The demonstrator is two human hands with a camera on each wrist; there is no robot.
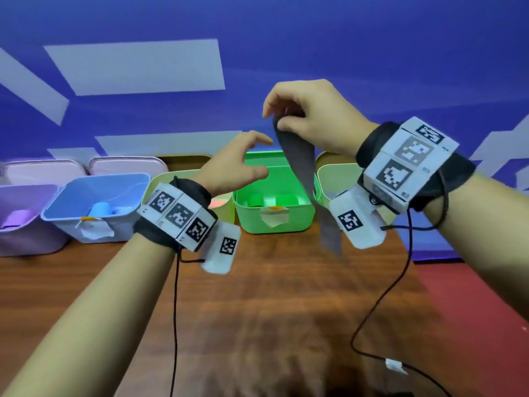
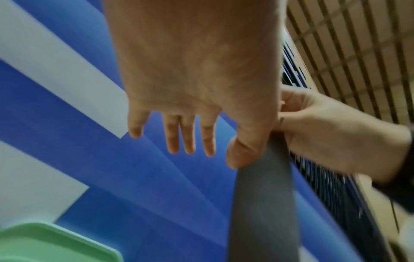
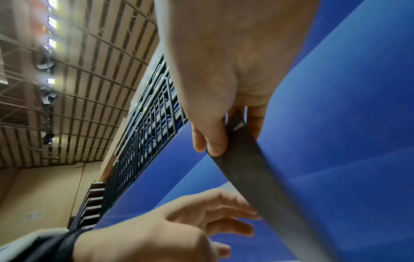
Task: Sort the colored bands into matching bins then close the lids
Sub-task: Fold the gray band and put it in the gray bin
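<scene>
Five open plastic bins lined the frame's middle: purple bin (image 1: pixel 27 222) and blue bin (image 1: pixel 97 207) with rolled bands inside, yellow-green, green bin (image 1: pixel 274 207) holding two rolls, another pale one. Left hand (image 1: pixel 234 164) hovered spread; right hand (image 1: pixel 309 116) pinched one long grey band (image 1: pixel 300 173), hanging unsorted mid-frame. Lids stood open.

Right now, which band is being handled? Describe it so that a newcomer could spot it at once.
Look above the open bright green plastic bin at the back of the brown wooden table. There the right hand pinches the top of a long, flat dark grey band that hangs down in front of the bin. Unlike the rolled bands in the bins, it is unrolled, dull grey and held in the air.
</scene>
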